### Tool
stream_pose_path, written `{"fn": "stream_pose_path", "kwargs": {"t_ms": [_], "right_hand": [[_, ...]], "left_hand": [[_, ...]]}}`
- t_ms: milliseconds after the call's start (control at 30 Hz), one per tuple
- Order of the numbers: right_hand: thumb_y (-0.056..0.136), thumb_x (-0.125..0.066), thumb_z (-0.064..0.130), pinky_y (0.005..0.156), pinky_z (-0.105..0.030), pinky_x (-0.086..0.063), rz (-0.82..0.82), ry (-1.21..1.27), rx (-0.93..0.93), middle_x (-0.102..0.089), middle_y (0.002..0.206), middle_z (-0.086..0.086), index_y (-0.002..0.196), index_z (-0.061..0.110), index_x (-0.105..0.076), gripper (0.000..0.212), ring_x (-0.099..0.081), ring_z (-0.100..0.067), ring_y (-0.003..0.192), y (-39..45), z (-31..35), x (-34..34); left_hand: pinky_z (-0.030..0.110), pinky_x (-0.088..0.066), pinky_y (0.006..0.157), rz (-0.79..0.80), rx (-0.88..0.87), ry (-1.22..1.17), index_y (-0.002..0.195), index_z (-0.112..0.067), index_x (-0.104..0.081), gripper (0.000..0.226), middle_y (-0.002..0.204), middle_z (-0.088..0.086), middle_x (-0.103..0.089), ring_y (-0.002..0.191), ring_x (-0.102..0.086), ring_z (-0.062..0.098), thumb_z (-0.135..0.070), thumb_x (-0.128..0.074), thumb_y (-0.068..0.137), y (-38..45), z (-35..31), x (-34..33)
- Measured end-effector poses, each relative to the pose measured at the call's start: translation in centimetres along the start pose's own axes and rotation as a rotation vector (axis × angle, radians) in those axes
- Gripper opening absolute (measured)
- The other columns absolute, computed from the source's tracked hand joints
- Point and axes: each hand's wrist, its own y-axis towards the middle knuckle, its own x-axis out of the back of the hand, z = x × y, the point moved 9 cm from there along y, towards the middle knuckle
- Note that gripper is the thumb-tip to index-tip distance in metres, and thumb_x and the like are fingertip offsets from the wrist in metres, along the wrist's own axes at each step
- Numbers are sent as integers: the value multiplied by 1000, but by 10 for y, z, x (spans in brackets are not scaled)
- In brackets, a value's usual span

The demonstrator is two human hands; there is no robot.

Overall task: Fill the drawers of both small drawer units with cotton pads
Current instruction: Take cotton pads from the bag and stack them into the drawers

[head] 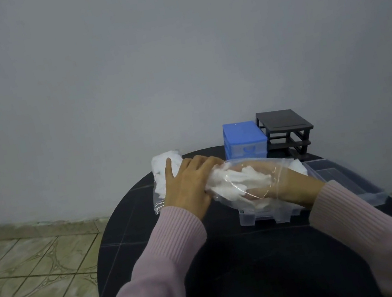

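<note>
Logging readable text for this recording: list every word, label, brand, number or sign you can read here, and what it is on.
None readable.
Blue drawer unit: a blue mark shows on its drawer front, too blurred to read as text.
Plastic bag of cotton pads, held by the left hand and right hand: no print visible.
Black drawer unit: no label visible.

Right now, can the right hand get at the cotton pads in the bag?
Probably yes: the right hand is already inside the clear bag among the cotton pads, while the left hand grips the bag.
</note>
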Motion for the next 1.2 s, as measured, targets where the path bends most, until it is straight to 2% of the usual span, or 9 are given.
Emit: {"fn": "stream_pose_path", "kwargs": {"t_ms": [167, 267, 333, 433, 667, 733, 833, 967, 1200], "right_hand": [[75, -71, -3, 91, -23, -46, -26, -56, -9, -58, 107, 2, 100, 28, -56, 42, -56, -16, 102, 0, -7, 3], [83, -61, -3, 69, -9, -47, -127, -108, -18, -57, 88, 3, 100, 14, -59, 25, -55, -12, 86, -4, -6, 14], [86, -58, -1, 61, -9, -45, -156, -67, -10, -59, 84, 2, 101, 12, -58, 20, -58, -8, 79, -7, -4, 21], [87, -58, 3, 60, -13, -46, -169, 25, 30, -61, 81, 3, 88, 18, -59, 15, -59, -5, 70, -14, 2, 27], [83, -61, 3, 59, -20, -48, -520, 67, 101, -66, 79, -1, 85, 15, -67, 14, -59, -11, 68, -36, 1, 72], [85, -58, 0, 58, -24, -49, -515, 93, 81, -67, 80, -2, 86, 19, -69, 22, -61, -13, 69, -39, -3, 78], [82, -63, 0, 52, -24, -50, -416, 90, 13, -67, 81, -6, 91, 12, -68, 16, -63, -14, 65, -38, -10, 76], [73, -73, 3, 63, -18, -53, -276, 60, -42, -71, 95, -10, 104, 4, -67, 31, -67, -11, 75, -35, -17, 67], [76, -72, 31, 65, -15, -46, -156, -295, -166, -69, 89, 0, 104, 8, -66, 37, -63, -11, 79, -27, -32, 55]], "left_hand": [[45, 6, 114, 7, -6, 12, 133, -41, -37, 50, 136, -17, -39, 130, -32, 6, -20, -54, 92, 3, -8, -1], [46, 6, 114, 17, 5, 7, 133, -40, -37, 50, 137, -16, -39, 130, -32, 8, -19, -55, 91, 6, -9, 1], [47, 6, 115, 26, 30, -29, 131, -40, -39, 47, 136, -16, -41, 130, -34, 8, -21, -54, 91, 7, -8, -1], [48, 3, 115, 31, 68, -106, 127, -41, -42, 41, 132, -16, -45, 127, -37, 9, -30, -56, 90, 9, -6, -6], [52, -6, 114, 59, 121, -136, 128, -39, -42, 50, 126, -13, -49, 121, -43, 14, -22, -61, 86, 13, -7, -17], [50, -11, 114, 76, 129, -165, 128, -37, -43, 50, 125, -11, -50, 120, -44, 15, -21, -62, 85, 13, -9, -20], [49, -18, 113, 85, 136, -203, 128, -34, -45, 50, 124, -9, -51, 119, -44, 17, -21, -65, 84, 13, -11, -22], [48, -28, 109, 79, 160, -255, 123, -31, -50, 44, 120, -5, -54, 114, -48, 20, -18, -63, 83, 13, -13, -23], [45, -32, 106, 61, 144, -257, 122, -30, -51, 43, 121, -5, -54, 112, -48, 19, -17, -63, 84, 16, -23, -29]]}}
